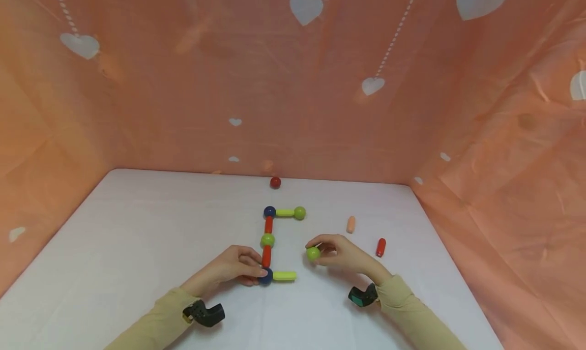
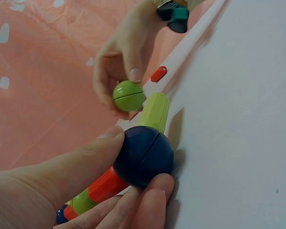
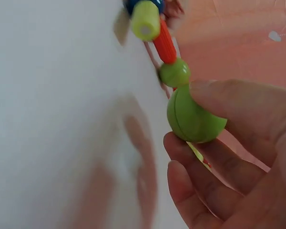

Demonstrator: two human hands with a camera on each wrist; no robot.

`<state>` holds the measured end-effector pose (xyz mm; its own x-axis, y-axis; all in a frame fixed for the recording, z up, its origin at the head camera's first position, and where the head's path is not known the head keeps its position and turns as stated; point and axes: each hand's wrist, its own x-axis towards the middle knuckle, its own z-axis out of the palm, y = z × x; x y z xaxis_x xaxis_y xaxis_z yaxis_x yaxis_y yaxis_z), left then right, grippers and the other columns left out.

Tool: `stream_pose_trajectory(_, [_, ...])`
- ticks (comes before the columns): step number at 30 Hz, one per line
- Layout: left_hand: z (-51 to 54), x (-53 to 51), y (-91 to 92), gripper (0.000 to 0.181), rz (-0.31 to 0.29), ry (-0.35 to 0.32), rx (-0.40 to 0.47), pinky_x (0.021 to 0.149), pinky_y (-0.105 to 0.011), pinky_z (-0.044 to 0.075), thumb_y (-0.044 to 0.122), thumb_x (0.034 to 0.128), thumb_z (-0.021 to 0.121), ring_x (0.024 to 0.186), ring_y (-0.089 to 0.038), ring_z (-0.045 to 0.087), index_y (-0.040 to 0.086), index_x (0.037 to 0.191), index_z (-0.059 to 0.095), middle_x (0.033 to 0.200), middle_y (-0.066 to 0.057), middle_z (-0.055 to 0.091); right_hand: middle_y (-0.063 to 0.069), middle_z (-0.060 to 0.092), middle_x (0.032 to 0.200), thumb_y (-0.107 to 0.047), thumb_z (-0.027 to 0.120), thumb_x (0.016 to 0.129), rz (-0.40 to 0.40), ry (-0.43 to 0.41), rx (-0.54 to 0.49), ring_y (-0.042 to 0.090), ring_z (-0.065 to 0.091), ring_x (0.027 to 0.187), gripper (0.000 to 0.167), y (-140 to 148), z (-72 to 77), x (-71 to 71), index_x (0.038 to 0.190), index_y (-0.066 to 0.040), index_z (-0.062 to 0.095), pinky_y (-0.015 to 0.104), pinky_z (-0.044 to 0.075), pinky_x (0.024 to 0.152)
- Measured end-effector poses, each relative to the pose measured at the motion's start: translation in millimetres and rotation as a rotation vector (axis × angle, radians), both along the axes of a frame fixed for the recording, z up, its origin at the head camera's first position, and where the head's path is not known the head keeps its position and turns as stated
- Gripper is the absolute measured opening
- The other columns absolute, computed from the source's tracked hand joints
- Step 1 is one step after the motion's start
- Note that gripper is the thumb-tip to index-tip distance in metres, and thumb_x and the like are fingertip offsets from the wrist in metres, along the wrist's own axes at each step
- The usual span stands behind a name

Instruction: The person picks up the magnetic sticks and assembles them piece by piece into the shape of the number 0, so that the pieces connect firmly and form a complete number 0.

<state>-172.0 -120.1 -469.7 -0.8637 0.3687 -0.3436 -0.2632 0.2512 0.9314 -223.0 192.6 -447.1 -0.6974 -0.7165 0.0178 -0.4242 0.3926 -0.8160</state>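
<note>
Pinching, partly curled, the hands [image 1: 241,264] [image 1: 338,249] hold a glossy navy ball [image 2: 145,155] left and a seamed lime-green ball [image 3: 195,119] right.

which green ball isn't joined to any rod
The green ball held in the right hand; the other two are attached, one between two red rods, one at the end of the far yellow rod.

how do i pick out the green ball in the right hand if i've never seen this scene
On the white table, find the ball-and-stick shape that the left hand holds. Just right of it, the right hand pinches the green ball. Unlike the two green balls in the shape, it is linked to nothing.
</note>
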Motion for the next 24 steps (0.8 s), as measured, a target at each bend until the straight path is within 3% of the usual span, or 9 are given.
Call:
stream_pose_trajectory(5, [0.4, 0.9, -0.4, 0.045, 0.007, -0.007, 0.005, 0.067, -0.031, 0.057, 0.02, 0.0769, 0.082, 0.073, -0.018, 0.067, -0.003, 0.109, 0.06, 0.089, -0.01, 0.071, -0.003, 0.063, 0.115, -0.015, 0.074, 0.085, 0.0, -0.032, -0.005, 0.015, 0.059, 0.099, 0.035, 1, -10.7, 15.7, 0.118, -0.01, 0.065, 0.03, 0.049, 0.09])
stream_pose_trajectory(11, [1.2, 1.2, -0.3, 0.043, 0.006, 0.001, 0.012, 0.066, -0.031, 0.057, 0.018, 0.0777, 0.081, 0.071, -0.018, 0.067, -0.004, 0.109, 0.06, 0.088, -0.01, 0.07, -0.006, 0.063, 0.114, -0.018, 0.074, 0.085, -0.003, -0.106, 0.0, 0.013, 0.058, 0.101, 0.034, -2, -13.5, 31.7, 0.118, -0.015, 0.065, 0.028, 0.048, 0.09])
stream_pose_trajectory(24, [0.7, 0.4, -0.1, 0.042, -0.005, 0.01, 0.023, 0.065, -0.03, 0.057, 0.018, 0.0785, 0.08, 0.07, -0.017, 0.066, -0.004, 0.108, 0.06, 0.088, -0.01, 0.07, -0.008, 0.064, 0.113, -0.017, 0.074, 0.085, 0.035, -0.082, 0.005, 0.012, 0.057, 0.1, 0.032, -12, -14.6, 38.0, 0.117, -0.017, 0.065, 0.029, 0.048, 0.091])
